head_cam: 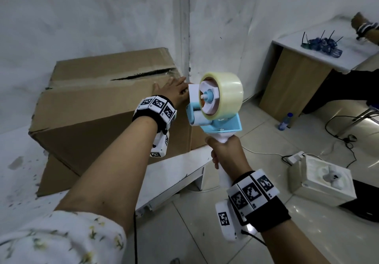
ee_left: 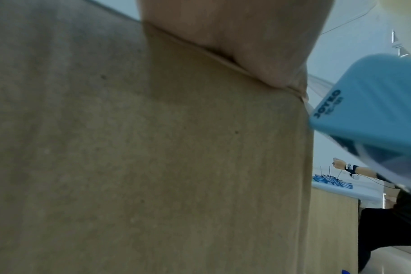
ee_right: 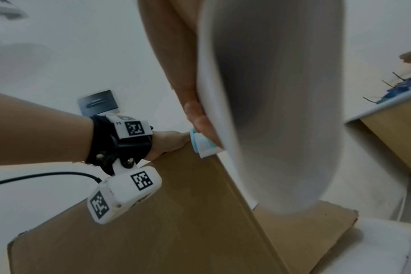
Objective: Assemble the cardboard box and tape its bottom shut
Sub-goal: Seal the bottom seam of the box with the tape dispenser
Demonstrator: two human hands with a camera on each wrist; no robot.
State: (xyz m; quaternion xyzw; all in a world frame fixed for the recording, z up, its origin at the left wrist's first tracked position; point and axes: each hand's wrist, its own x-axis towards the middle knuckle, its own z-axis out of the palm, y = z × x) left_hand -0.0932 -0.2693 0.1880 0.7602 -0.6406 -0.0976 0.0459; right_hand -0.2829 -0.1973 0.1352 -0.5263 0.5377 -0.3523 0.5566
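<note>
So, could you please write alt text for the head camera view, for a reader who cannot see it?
A person's left hand rests flat on a closed cardboard box while the right hand grips a blue tape dispenser beside it. The box top's seam gapes open.

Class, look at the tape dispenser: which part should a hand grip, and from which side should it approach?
Grip the white handle below the tape dispenser, coming from underneath, as the right hand does. It is the only long, narrow part a hand can wrap; the tape roll and blue frame above must stay clear to meet the cardboard box.
</note>
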